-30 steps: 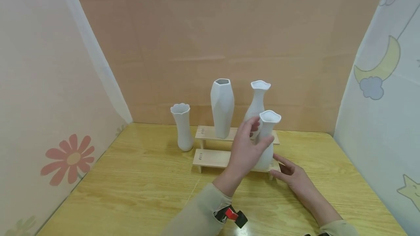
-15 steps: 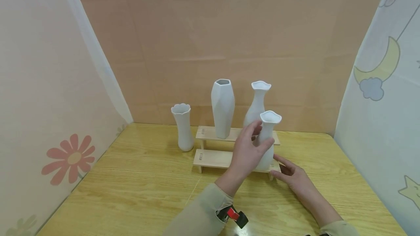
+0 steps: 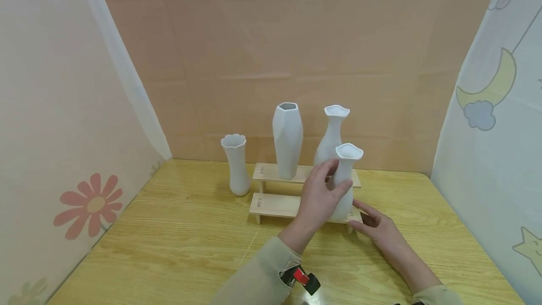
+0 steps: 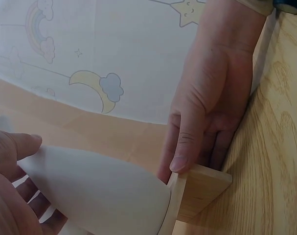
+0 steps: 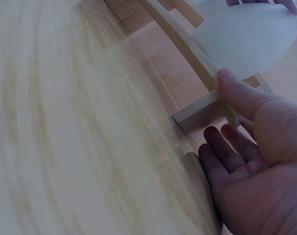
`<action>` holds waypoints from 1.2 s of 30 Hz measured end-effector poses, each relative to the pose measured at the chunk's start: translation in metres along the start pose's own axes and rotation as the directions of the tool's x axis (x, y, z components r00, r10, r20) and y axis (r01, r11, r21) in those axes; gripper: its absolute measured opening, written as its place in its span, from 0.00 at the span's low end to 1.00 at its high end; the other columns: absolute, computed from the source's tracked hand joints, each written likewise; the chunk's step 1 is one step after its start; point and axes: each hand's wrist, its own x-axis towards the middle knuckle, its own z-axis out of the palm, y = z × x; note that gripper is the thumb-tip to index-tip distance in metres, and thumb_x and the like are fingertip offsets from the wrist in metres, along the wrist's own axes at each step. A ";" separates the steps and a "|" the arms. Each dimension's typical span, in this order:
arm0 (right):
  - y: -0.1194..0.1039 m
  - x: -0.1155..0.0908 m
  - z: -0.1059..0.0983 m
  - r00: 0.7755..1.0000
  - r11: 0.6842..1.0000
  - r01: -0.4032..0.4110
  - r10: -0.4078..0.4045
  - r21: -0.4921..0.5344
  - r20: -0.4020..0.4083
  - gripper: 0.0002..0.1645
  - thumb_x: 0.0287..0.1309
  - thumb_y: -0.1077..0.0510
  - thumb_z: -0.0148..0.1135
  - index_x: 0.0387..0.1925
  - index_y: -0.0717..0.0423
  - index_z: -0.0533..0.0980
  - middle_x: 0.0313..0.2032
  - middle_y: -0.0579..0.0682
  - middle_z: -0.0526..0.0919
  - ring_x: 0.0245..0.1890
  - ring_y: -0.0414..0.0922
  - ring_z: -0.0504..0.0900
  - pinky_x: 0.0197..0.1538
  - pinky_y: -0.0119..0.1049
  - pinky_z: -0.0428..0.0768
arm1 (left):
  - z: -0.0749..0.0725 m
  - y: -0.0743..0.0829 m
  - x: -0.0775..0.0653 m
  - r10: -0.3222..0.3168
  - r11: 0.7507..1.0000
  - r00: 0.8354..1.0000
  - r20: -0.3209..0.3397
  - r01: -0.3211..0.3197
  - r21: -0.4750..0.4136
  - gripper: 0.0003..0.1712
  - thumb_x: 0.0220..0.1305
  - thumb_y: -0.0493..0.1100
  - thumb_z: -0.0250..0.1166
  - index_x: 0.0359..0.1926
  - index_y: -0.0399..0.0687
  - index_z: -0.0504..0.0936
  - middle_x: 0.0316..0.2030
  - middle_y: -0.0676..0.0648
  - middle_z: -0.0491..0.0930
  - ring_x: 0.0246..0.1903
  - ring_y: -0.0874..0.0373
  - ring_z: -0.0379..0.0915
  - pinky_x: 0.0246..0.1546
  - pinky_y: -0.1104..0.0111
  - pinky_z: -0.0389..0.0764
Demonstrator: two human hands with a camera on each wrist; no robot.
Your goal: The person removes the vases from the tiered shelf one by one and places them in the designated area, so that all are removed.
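A white vase [image 3: 344, 192] with a wavy rim stands upright at the right end of the lower step of a two-step wooden stand [image 3: 275, 204]. My left hand [image 3: 317, 194] holds this vase from the left side, thumb in front and fingers behind, as the left wrist view also shows with the vase [image 4: 99, 191]. With my right hand [image 3: 383, 232] I pinch the right end of the lower step. In the right wrist view the thumb of the right hand [image 5: 265, 156] rests on the step's edge, while its lower fingers curl loosely beneath.
On the upper step stand a faceted white vase [image 3: 288, 140] and a narrow-necked white vase [image 3: 330, 140], partly hidden. Left of the stand, a scalloped white vase [image 3: 238, 168] stands on the wooden table [image 3: 182, 234]. Fabric screens [image 3: 372, 60] enclose the back and sides.
My left hand's fingers have slid slightly lower along the vase. The right hand stays at the end of the stand, and the vases keep their places.
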 end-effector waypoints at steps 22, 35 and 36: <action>-0.001 0.001 0.001 1.000 1.000 0.005 -0.005 -0.009 -0.004 0.49 0.75 0.44 0.72 0.87 0.51 0.61 0.85 0.63 0.56 0.82 0.67 0.58 0.75 0.43 0.70 | 0.000 -0.001 0.001 -0.003 0.999 1.000 -0.001 0.003 0.043 0.27 0.74 0.43 0.76 0.71 0.53 0.83 0.60 0.55 0.83 0.55 0.64 0.79 0.58 0.62 0.85; 0.001 0.001 0.000 1.000 1.000 0.003 -0.003 -0.006 -0.004 0.49 0.75 0.45 0.72 0.87 0.50 0.61 0.86 0.63 0.54 0.83 0.68 0.57 0.76 0.46 0.69 | 0.000 0.000 0.000 0.008 0.998 1.000 0.001 -0.008 0.063 0.27 0.77 0.44 0.74 0.72 0.52 0.82 0.62 0.54 0.82 0.57 0.63 0.78 0.60 0.59 0.84; 0.001 0.001 0.000 1.000 1.000 -0.001 0.001 -0.010 -0.004 0.49 0.75 0.44 0.72 0.87 0.50 0.61 0.86 0.63 0.54 0.83 0.68 0.57 0.78 0.51 0.66 | 0.000 0.001 0.000 0.007 0.998 1.000 0.000 -0.007 0.058 0.27 0.77 0.44 0.74 0.72 0.53 0.82 0.62 0.55 0.82 0.57 0.63 0.79 0.60 0.59 0.85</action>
